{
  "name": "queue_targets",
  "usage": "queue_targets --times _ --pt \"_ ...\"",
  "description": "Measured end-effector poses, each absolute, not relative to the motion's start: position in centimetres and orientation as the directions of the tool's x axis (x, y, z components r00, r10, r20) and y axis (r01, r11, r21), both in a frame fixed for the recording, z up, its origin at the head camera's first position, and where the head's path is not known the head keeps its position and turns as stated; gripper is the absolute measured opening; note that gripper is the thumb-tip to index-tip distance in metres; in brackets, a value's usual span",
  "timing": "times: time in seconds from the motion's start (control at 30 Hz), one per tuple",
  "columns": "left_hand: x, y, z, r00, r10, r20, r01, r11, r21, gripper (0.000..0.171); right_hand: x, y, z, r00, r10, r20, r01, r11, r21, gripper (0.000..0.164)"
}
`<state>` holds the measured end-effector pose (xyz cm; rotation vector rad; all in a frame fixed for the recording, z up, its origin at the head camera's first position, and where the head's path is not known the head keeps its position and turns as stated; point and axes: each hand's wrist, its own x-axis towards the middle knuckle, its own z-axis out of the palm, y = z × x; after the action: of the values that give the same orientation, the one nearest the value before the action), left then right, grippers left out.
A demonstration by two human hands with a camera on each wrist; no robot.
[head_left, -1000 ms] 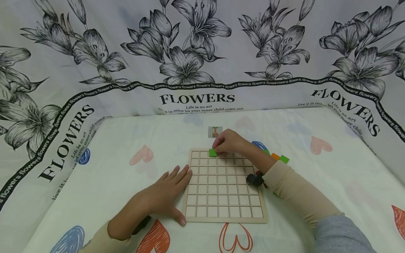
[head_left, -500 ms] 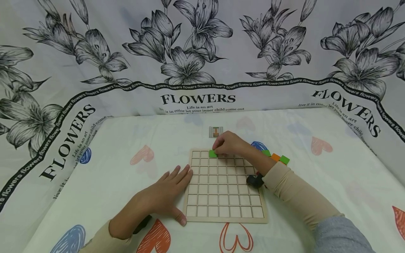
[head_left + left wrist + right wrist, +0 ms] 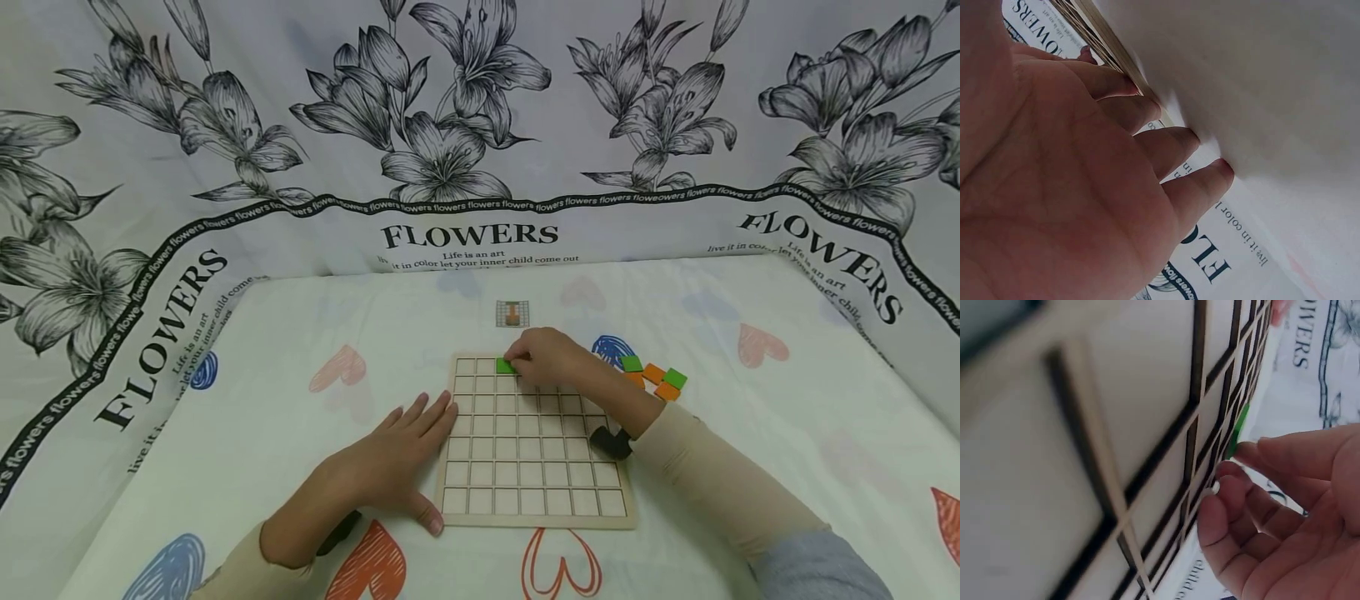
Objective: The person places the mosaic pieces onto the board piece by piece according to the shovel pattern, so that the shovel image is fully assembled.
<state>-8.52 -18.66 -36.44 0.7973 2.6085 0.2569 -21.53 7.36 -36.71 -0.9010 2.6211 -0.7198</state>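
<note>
- Green tile, head view: a single one on the grid board, in its farthest row, third square from the left; whether it sits flat cannot be told.
- Under the board, white cloth printed with hearts; beyond the board, upright fabric with black flowers and the word FLOWERS.
- Cloth reaches well past the board's left and right edges; a narrow strip parts its far edge from one picture card.
- The board's nearest row has seven squares. Right of its far corner, close together, lie two loose green tiles and three orange tiles.
- Right hand, reaching over the board, is curled, pinching the green tile; left hand grips nothing, fingers spread against the board's left edge, thumb by its near corner.
- Left wrist view: palm towards the camera, two fingertips at the board's side, two beyond it.
- Right wrist view: the tile's green edge shows at the board, curled fingertips touching it.
</note>
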Motion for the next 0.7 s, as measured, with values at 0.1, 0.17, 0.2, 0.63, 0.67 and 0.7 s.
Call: queue_targets --times 0.1,0.17,0.2,0.63,0.67,0.7 --pt "-8.5 -18.5 -36.4 -0.757 0.569 -0.322 0.498 0.821 0.28 0.136 -20.6 7.6 -36.5 -0.741 -0.667 -0.072 -0.554 0.669 -0.496 0.029" --pt "-8.5 -18.5 -36.4 -0.757 0.568 -0.323 0.499 0.821 0.277 0.136 -20.2 7.9 -36.5 -0.741 -0.667 -0.079 -0.549 0.67 -0.499 0.03" --pt "-8.5 -18.4 -36.4 -0.756 0.569 -0.323 0.499 0.821 0.277 0.136 -20.1 8.0 -36.5 -0.741 -0.667 -0.079 -0.551 0.67 -0.497 0.029" --pt "-8.5 -18.5 -36.6 -0.751 0.575 -0.324 0.505 0.817 0.279 0.136 -20.1 16.1 -36.2 -0.845 -0.525 -0.107 -0.355 0.698 -0.622 0.017" --pt "-8.5 -18.6 -36.6 -0.751 0.575 -0.325 0.506 0.817 0.277 0.136 -20.1 16.9 -36.2 -0.854 -0.508 -0.114 -0.34 0.71 -0.617 0.016" --pt "-8.5 -18.6 -36.6 -0.751 0.574 -0.325 0.506 0.818 0.275 0.136 -20.2 17.8 -36.3 -0.861 -0.496 -0.118 -0.329 0.717 -0.615 0.016"
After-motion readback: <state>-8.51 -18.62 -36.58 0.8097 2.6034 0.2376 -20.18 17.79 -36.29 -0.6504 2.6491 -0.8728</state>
